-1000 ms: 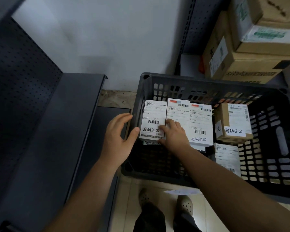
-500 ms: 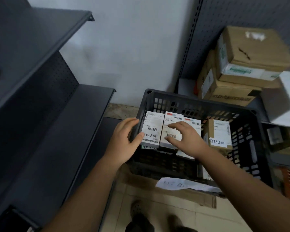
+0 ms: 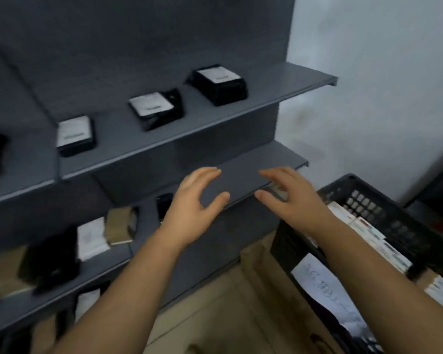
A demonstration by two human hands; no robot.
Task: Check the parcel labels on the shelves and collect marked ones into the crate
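Now our left hand (image 3: 193,200) and right hand (image 3: 288,198), each grip loose and empty, hover below the black parcels (image 3: 154,109) up-left, nearer the left, with the crate (image 3: 384,208) at right.

Parcel storeroom; grey shelves (image 3: 215,111) hold labelled parcels (image 3: 219,83).

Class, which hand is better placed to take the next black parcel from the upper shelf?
Probably the left hand: open, empty, on the side of the black parcels. The right hand, also empty, is by the crate.
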